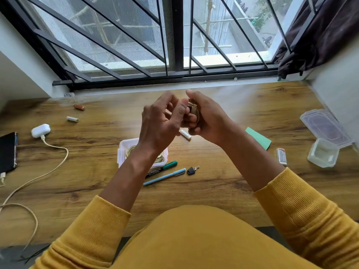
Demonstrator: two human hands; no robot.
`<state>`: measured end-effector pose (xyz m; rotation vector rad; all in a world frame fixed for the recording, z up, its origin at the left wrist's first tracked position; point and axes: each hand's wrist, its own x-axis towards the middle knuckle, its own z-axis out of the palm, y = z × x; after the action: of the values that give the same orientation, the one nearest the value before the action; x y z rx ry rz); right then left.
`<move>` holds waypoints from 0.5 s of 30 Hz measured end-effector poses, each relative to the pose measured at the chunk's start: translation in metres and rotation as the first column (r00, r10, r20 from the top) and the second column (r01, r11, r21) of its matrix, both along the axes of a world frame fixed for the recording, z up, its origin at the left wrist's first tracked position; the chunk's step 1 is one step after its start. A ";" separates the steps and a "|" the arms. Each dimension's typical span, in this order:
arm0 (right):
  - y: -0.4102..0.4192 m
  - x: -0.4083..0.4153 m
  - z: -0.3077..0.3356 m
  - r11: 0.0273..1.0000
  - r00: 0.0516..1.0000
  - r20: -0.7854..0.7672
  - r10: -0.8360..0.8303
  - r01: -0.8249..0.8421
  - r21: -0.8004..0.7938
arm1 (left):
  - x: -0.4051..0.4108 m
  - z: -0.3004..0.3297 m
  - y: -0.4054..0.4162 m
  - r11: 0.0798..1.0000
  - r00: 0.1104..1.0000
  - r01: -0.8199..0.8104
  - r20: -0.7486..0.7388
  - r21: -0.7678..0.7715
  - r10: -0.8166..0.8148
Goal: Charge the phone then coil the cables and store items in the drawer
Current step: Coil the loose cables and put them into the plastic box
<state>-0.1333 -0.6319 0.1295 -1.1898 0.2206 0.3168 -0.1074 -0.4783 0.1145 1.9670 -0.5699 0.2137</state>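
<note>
My right hand (204, 117) grips a small beige coiled cable (194, 109) above the middle of the wooden desk (223, 191). My left hand (161, 119) is raised beside it, fingers curled, thumb touching the coil's edge. Under my left wrist stands a white plastic box (124, 150) with another coiled cable inside. At the far left lies a dark phone (7, 150) with a cable plugged into its near end. A white earbuds case (40, 130) is plugged into a long beige cable (58, 166) that trails off the desk.
Batteries (79, 107) (72, 119) (185, 134) lie scattered on the desk. A green marker (167, 166), blue pen (165, 177) and key (192, 170) sit near the box. A green card (259, 139), matchbox (281, 156) and clear containers (324, 131) are on the right.
</note>
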 end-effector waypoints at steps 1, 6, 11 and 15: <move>0.001 0.000 0.000 0.999 0.999 0.003 -0.038 0.038 -0.026 | 0.001 -0.002 -0.001 1.000 1.000 -0.019 0.014 0.024 0.019; 0.003 0.000 -0.001 0.995 0.998 0.019 -0.067 0.068 -0.069 | 0.001 -0.004 -0.001 0.982 0.991 -0.039 0.130 0.185 0.015; 0.006 -0.001 0.006 0.996 0.998 0.028 0.063 -0.061 -0.061 | 0.009 -0.014 0.006 0.975 0.994 0.003 0.104 0.222 -0.027; 0.003 -0.002 0.009 0.989 0.993 -0.002 0.117 -0.117 -0.095 | 0.010 -0.008 0.010 0.970 0.989 0.086 0.098 0.228 -0.111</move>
<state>-0.1357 -0.6286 0.1380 -1.2999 0.1639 0.4104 -0.0973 -0.4686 0.1067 2.1462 -0.7908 0.2036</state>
